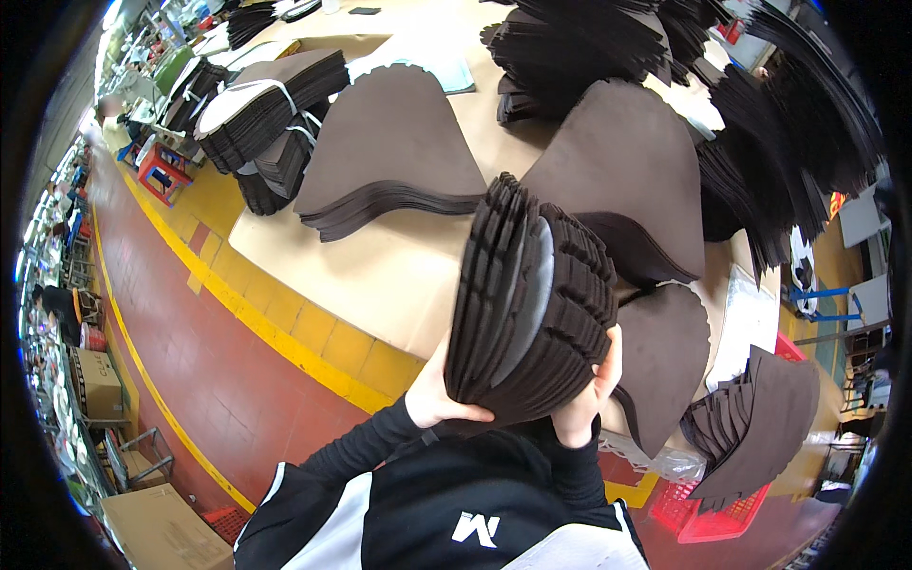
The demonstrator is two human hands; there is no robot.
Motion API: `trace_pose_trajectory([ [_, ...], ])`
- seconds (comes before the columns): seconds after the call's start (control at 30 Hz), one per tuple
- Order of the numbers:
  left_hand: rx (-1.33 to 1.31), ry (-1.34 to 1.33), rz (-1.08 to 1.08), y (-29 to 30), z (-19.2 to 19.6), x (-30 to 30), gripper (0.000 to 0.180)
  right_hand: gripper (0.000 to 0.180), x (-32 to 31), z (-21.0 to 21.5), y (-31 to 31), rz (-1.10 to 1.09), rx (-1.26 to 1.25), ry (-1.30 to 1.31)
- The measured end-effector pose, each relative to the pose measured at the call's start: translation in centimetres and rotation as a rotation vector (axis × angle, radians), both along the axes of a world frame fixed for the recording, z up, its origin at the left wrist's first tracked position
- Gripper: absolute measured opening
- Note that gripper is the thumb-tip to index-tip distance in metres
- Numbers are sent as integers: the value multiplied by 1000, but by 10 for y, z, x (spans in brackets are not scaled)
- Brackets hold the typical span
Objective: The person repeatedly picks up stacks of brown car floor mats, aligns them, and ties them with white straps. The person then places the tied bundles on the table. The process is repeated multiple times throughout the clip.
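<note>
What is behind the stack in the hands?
Behind the held stack: the table, a large stack and, nearer, a smaller piece. The parts directly covered cannot be seen.

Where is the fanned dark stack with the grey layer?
In the head view, the stack is just right of centre, held between left fingers and right fingers.

From the wearer's head, the left fisheye of a side-by-side pair looks down at the left hand (433, 391) and right hand (583, 410), close up, the bench (351, 280) beyond.
</note>
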State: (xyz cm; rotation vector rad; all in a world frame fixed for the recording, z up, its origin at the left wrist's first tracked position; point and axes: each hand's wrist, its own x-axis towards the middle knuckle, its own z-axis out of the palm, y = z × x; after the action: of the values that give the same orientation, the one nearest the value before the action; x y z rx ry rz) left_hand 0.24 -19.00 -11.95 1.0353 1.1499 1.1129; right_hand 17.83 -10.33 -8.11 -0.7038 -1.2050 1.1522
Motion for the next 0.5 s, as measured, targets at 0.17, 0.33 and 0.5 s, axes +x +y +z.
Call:
trace_pose_trajectory([
  [0.17, 14, 20, 80, -1, -5, 11, 109, 70, 16, 24, -7, 152, -147, 203],
  [0.33, -2, -120, 133, -1, -5, 14, 79, 71, 18, 27, -20, 114, -101, -35],
  [0.5, -37, -100, 127, -4, -5, 13, 77, 65, 16, 31, -20, 67, -61, -33],
])
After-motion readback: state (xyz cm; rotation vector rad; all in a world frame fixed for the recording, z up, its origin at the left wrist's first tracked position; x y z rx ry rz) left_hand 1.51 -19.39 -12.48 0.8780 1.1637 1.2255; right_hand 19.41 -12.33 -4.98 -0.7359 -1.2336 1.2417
